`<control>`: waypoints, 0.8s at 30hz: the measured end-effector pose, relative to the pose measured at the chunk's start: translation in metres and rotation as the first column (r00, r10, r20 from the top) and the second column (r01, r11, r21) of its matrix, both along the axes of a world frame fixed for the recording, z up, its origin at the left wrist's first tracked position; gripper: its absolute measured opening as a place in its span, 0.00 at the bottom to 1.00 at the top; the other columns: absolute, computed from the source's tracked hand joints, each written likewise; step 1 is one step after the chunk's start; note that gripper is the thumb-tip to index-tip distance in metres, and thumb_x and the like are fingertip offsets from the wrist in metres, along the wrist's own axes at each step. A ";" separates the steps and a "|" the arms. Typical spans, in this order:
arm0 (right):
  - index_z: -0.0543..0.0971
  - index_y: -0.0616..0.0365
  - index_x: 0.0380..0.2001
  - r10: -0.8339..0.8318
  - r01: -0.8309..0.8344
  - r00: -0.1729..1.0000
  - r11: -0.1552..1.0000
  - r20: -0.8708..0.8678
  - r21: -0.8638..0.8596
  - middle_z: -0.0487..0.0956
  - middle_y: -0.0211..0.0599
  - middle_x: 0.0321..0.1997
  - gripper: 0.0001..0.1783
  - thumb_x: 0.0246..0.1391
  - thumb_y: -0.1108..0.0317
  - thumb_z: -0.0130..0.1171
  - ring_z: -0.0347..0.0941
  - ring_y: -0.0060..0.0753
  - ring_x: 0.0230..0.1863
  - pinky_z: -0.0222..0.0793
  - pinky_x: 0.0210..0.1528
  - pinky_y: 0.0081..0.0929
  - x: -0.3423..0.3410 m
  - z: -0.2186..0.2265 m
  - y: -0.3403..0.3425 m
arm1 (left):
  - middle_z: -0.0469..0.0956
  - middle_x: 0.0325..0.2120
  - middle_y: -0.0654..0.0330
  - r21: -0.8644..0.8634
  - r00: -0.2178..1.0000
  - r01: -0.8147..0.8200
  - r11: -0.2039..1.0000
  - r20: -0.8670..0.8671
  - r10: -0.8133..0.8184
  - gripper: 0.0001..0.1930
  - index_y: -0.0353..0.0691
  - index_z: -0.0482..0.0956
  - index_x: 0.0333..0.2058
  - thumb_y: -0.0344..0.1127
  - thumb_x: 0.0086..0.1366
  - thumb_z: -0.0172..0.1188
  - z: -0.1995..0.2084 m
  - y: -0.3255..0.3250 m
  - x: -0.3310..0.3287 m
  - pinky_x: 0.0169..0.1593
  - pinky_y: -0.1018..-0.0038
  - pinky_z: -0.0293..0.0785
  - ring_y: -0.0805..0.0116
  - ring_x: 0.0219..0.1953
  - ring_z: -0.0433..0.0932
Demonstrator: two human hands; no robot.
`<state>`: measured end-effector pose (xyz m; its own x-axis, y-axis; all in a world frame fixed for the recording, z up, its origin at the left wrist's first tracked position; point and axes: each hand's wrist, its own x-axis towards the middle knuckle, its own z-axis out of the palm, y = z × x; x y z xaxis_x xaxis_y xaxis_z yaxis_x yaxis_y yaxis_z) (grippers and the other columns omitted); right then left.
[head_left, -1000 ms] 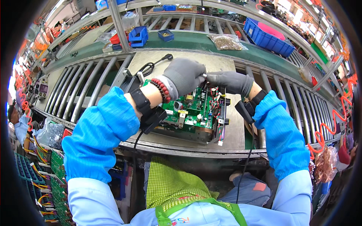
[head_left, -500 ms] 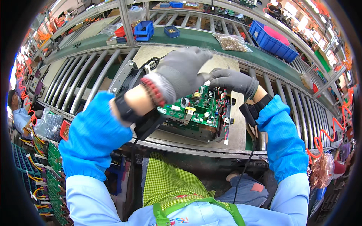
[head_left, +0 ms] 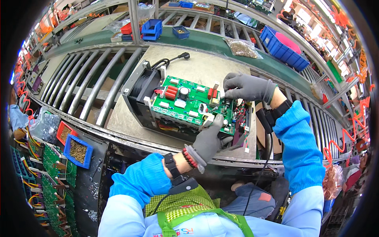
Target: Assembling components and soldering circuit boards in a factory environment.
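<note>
An open electronics unit with a dark metal chassis (head_left: 136, 112) lies in front of me, a green circuit board (head_left: 185, 94) on top. The board carries red blocks, white blocks and a round capacitor (head_left: 184, 93). My left hand (head_left: 208, 143), in a grey glove, rests at the near right edge of the board, index finger and thumb apart. My right hand (head_left: 250, 87), gloved too, is over the far right corner with its fingertips drawn together. A small whitish bit shows at those fingertips; its kind is unclear. Thin coloured wires (head_left: 241, 114) run along the unit's right end.
The unit sits on a pale board (head_left: 201, 65) over a roller conveyor (head_left: 85, 85). A black power plug (head_left: 184, 56) lies behind it. At left stand a blue bin of screws (head_left: 79, 151) and a red bin (head_left: 65, 133). A large blue crate (head_left: 285, 47) stands far right.
My left hand has come from above the board down to its near edge, uncovering the board and fan end. My right hand has shifted slightly and stays at the far right corner.
</note>
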<state>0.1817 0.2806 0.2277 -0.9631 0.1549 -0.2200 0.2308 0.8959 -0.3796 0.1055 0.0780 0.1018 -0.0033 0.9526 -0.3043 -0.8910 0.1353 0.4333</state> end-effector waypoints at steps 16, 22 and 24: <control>0.76 0.66 0.33 0.015 -0.039 0.994 0.976 0.112 0.216 0.71 0.48 0.44 0.17 0.57 0.58 0.56 0.72 0.50 0.43 0.66 0.50 0.39 0.001 0.010 -0.012 | 0.77 0.45 0.63 0.059 0.998 0.057 0.997 0.028 -0.059 0.13 0.50 0.69 0.51 0.44 0.70 0.52 0.003 0.009 0.022 0.42 0.63 0.78 0.63 0.42 0.81; 0.77 0.65 0.33 -0.014 -0.041 0.987 0.941 0.159 0.337 0.71 0.47 0.45 0.15 0.56 0.61 0.55 0.73 0.52 0.42 0.67 0.48 0.41 0.002 0.015 -0.029 | 0.77 0.46 0.61 0.059 0.998 0.060 0.996 0.007 -0.061 0.13 0.50 0.69 0.51 0.44 0.71 0.51 0.007 0.008 0.031 0.43 0.61 0.77 0.61 0.43 0.80; 0.77 0.64 0.32 -0.072 -0.011 0.977 0.924 0.200 0.383 0.71 0.47 0.44 0.15 0.55 0.61 0.54 0.73 0.52 0.42 0.67 0.48 0.43 0.003 0.014 -0.036 | 0.77 0.46 0.61 0.048 0.996 0.082 0.995 0.024 -0.084 0.13 0.49 0.69 0.51 0.43 0.72 0.50 0.006 0.007 0.033 0.45 0.61 0.77 0.62 0.44 0.80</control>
